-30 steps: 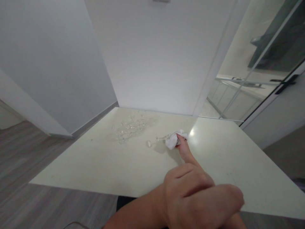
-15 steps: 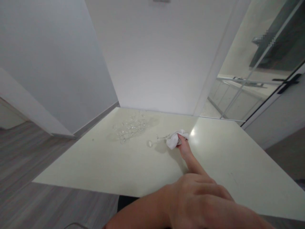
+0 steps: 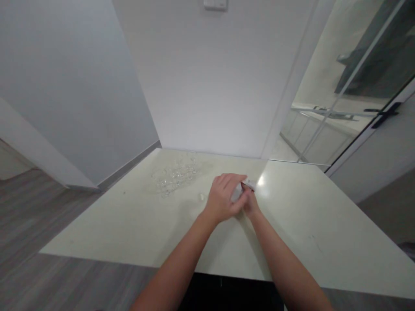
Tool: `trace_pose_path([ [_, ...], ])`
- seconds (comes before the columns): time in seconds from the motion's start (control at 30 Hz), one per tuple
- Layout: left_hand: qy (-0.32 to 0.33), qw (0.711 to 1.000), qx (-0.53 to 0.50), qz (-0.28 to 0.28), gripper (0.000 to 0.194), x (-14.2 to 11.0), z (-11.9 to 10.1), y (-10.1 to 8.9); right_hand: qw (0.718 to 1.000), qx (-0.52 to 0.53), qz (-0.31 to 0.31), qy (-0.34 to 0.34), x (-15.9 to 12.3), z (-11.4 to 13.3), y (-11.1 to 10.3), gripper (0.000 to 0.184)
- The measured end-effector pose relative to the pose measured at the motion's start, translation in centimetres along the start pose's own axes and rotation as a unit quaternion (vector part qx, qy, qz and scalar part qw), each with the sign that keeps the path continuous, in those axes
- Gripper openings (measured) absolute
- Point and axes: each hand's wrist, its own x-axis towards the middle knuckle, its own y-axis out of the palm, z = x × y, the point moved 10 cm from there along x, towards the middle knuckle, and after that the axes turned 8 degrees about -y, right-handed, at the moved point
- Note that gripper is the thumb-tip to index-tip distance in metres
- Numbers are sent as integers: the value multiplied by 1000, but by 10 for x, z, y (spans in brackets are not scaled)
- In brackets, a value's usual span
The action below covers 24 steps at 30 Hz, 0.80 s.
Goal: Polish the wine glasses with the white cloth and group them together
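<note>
— What containers are on the bench (image 3: 129, 229)?
— A cluster of clear glasses (image 3: 177, 176), standing close together to the left of the white cloth (image 3: 236, 193) and a little beyond it.
— Anything in them?
— Can't tell. They're so clear and blurred that mostly the bench shows through.
— And where's the cloth?
— Over the bench, bunched between the two hands. The right hand (image 3: 250, 202) grips it from its near right side. The left hand (image 3: 224, 195) curves over its left side with fingers bent; I can't tell whether it closes on the cloth or on something hidden beneath.
— What's the surface like?
— Pale and glossy, with a bright reflection just right of the cloth.
— And the room?
— A white wall (image 3: 207, 86) rises beyond the cloth, with a switch plate (image 3: 215, 4) high up. Well to the cloth's right are glass panes (image 3: 327, 125) and a black handle (image 3: 385, 115). Grey wood-look floor (image 3: 42, 216) lies far to its left.
</note>
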Motion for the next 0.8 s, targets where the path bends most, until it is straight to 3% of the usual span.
trace_pose_path([
  [0.1, -94, 986, 124, 60, 23, 1, 73, 37, 999, 40, -26, 17, 0, -3, -1, 43],
  [0.2, -127, 971, 174, 104, 26, -16, 108, 61, 998, 46, -43, 24, 1, -7, -5, 43],
  [0.3, -130, 965, 180, 141, 29, -27, 115, 71, 999, 41, -30, 17, 1, -7, -5, 45],
  [0.43, -133, 964, 164, 164, 35, -30, 118, 71, 1000, 7, 18, 15, -2, -8, 0, 45],
  [0.53, -121, 967, 162, 158, 38, -30, 120, 69, 999, -39, 27, 19, -4, -8, -1, 48],
  [0.67, -97, 970, 166, 146, 36, -31, 120, 69, 996, -74, -11, 48, -4, -9, -9, 49],
  [0.8, -102, 971, 161, 145, 36, -30, 122, 70, 999, -38, 18, 35, 0, -9, -2, 48],
])
